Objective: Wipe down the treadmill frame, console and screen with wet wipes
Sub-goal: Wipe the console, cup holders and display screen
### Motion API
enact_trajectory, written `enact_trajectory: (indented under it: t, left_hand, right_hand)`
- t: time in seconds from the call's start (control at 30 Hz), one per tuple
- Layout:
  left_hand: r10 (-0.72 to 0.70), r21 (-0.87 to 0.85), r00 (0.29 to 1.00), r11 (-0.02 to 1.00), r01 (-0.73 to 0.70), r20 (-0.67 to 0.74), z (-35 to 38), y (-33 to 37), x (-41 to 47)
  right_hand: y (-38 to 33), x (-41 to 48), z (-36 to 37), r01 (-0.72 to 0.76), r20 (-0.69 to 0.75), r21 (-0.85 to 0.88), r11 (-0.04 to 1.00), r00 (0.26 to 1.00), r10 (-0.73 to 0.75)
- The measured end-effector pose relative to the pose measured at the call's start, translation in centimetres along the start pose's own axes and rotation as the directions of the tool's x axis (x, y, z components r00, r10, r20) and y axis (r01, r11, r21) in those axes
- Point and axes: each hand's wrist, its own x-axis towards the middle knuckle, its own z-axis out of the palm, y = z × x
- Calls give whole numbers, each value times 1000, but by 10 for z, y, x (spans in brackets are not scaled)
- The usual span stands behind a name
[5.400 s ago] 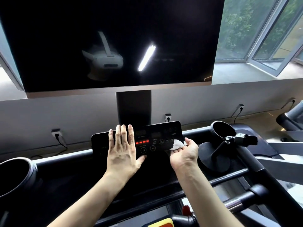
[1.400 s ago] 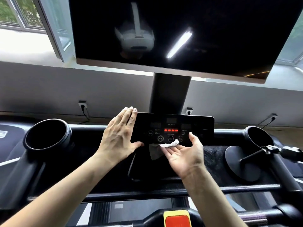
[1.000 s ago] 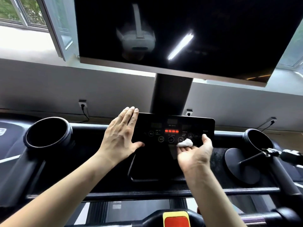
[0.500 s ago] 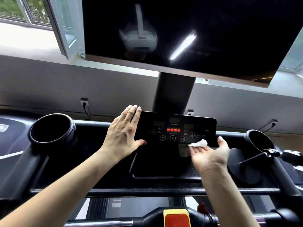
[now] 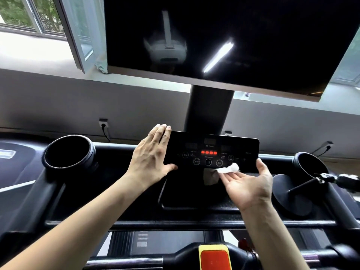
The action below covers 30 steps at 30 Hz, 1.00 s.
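While 2 cup holders (image 5: 68,151) are flanking the left-to-right console (image 5: 241,147), we are steadying it with a flat left grip (image 5: 152,160), our straight-fingered right grip (image 5: 247,184) pressing a wipe (image 5: 229,168) against it.

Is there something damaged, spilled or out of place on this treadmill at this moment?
Nothing looks spilled or broken. One oddity: four red lights glow on the glossy black console panel, so it seems powered while the right hand presses the crumpled white wet wipe against its lower edge.
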Motion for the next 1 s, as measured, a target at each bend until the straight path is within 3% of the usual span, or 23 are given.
enact_trajectory:
  t: [0.13,0.3,0.43,0.6,0.7,0.9,1.0]
  left_hand:
    - [1,-5,1000,1000,-1,-6,1,1,0]
    - [5,-2,1000,1000,-5,-19,2,0,1]
    - [13,-4,999,1000,-13,-29,5,-3,0]
    - [37,-12,999,999,-37,-33,7,-3,1]
    - [35,-23,999,999,-36,-40,7,-3,2]
    - [33,-59,999,998,-36,-41,7,-5,0]
    - [-36,-186,983,982,2,-181,4,-1,-20]
  right_hand:
    - [9,11,7,69,-19,52,996,997,-68]
    - [54,16,18,-155,81,-19,988,985,156]
    - [40,3,8,-295,142,-117,948,940,310]
    - [-9,4,-9,-62,26,0,998,998,62]
    - [3,7,-2,-24,9,-23,999,1000,24]
    - [65,13,14,-263,137,-240,934,944,301]
    - [59,18,10,-272,131,-374,887,931,340]
